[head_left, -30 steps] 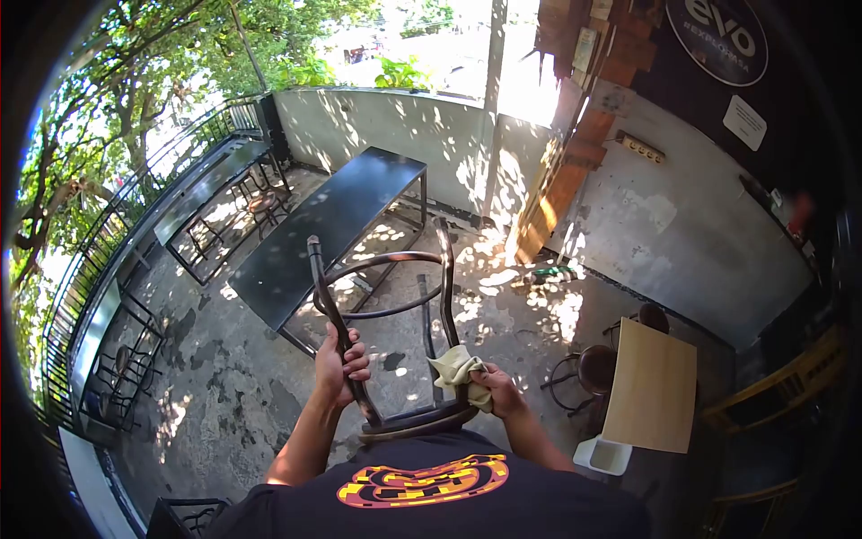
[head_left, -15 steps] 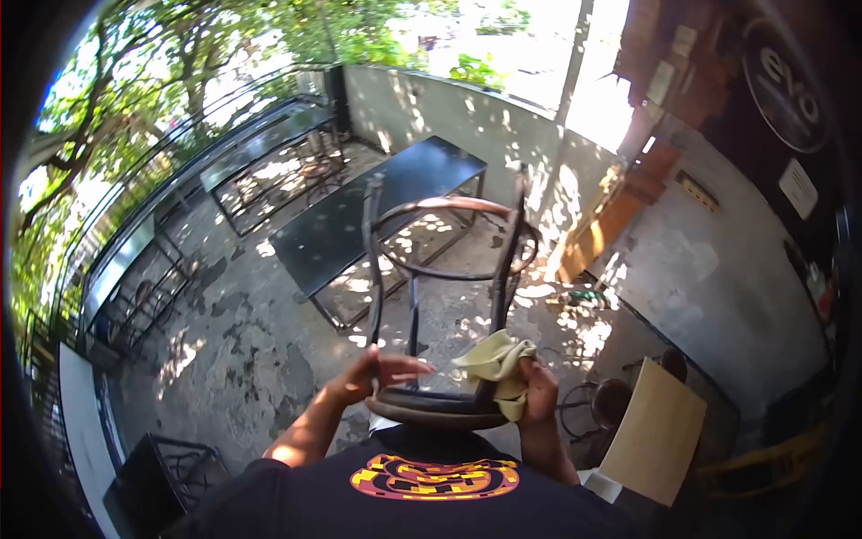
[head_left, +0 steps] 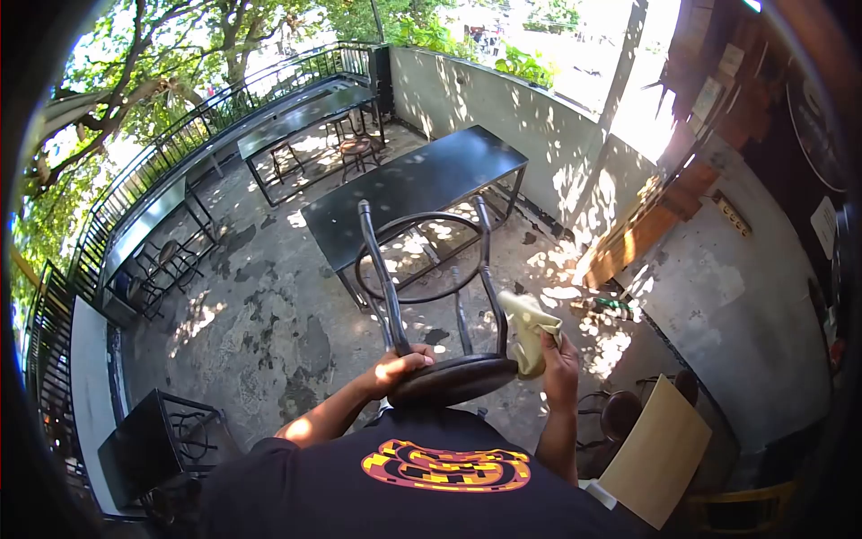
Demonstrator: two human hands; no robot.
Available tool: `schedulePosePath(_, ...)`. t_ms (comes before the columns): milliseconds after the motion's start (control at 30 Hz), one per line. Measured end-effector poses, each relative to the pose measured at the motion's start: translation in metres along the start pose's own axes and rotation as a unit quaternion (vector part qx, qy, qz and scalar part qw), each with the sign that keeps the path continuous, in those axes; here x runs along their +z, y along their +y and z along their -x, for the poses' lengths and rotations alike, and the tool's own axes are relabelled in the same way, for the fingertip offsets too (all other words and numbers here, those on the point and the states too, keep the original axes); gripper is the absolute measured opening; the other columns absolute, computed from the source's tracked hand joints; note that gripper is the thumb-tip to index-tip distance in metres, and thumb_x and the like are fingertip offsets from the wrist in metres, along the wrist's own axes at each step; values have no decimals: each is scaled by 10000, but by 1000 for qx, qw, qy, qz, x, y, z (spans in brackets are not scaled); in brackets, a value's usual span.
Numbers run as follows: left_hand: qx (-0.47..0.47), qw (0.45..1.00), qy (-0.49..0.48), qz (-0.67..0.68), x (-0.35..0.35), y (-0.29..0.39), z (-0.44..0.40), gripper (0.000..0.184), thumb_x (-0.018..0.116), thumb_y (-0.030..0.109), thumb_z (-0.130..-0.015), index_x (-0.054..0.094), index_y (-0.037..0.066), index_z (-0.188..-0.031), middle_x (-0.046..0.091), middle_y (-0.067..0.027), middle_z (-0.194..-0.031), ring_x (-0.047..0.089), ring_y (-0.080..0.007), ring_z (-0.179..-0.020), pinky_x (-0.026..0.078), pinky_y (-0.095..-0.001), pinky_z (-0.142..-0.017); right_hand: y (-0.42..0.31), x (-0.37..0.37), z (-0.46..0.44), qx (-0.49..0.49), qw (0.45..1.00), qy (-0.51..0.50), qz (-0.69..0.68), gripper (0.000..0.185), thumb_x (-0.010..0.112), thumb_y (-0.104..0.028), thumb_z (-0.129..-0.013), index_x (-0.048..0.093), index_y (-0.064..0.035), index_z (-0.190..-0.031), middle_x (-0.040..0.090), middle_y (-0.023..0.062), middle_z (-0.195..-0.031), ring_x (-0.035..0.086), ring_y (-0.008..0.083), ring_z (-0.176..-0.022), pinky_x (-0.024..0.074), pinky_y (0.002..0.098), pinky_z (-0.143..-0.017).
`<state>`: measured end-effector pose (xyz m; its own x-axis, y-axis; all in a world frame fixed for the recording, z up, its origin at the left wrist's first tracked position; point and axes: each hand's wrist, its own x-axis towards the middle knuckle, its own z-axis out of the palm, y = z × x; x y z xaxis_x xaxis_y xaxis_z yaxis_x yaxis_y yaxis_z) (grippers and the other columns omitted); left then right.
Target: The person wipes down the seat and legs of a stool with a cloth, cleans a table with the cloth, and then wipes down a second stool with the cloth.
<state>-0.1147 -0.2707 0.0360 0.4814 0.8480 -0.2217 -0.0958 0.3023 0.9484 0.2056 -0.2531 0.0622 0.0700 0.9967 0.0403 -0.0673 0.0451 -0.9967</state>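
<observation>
An upside-down dark stool [head_left: 456,381] is held close in front of my chest, its round seat at the bottom and its metal legs and ring pointing up and away. My left hand [head_left: 402,368] is closed on the stool where a leg meets the left edge of the seat. To the right of the seat, my right hand [head_left: 560,366] grips a pale yellow-green cloth [head_left: 530,325]. The cloth hangs bunched beside the stool's right leg; whether it touches the leg I cannot tell.
A long black table [head_left: 417,193] stands ahead, with a wooden plank [head_left: 642,229] leaning near the wall to its right. Other tables and stools line the railing [head_left: 171,148] on the left. Close on the right is a tan board [head_left: 655,449]; a black table [head_left: 135,449] sits lower left.
The stool has turned, and its legs have swung. My left hand has gone from stretched fingers to a grip on it. The cloth has moved off the right leg, out to the right.
</observation>
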Motion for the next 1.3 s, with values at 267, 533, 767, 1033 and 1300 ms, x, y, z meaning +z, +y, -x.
schedulePosePath(267,13,998,54,38,4,31,-25,276,571,363,-993,646,98,-1012,614,-6,-883,592,-105,-804,483,-273,-738,10,60,-6,-243,958,-126,82,332,583,-117,-1014,674,-34,-1323,534,142,-1519,354,339,-1504,239,422,-1208)
schedulePosePath(533,-16,946,55,318,2,43,-35,298,561,301,-1041,646,72,-1211,704,-61,-1093,698,-139,-960,581,-297,-854,-48,89,-13,-433,833,-91,333,382,713,-174,-861,729,-53,-1223,569,146,-1483,373,382,-1502,161,574,-1214)
schedulePosePath(767,179,949,62,254,-56,-39,-57,271,530,78,-1025,605,14,-1278,696,-106,-1136,694,-184,-1038,592,-321,-907,-38,129,24,-491,755,-332,280,249,719,-160,-849,762,-113,-1090,671,29,-1349,456,241,-1460,205,535,-1249)
schedulePosePath(1033,211,867,97,441,-23,49,-40,382,433,235,-1008,698,-19,-1113,748,-175,-1075,724,-293,-971,583,-425,-922,6,61,27,-307,863,-359,180,250,692,-33,-847,764,-69,-1084,742,111,-1189,584,289,-1326,398,449,-1155)
schedulePosePath(1300,185,863,93,460,-28,51,-23,395,423,228,-997,698,-32,-1112,742,-191,-1113,723,-305,-1010,583,-449,-946,40,43,5,-175,976,-100,86,283,603,-102,-989,710,5,-1227,648,185,-1383,525,325,-1391,363,416,-1166)
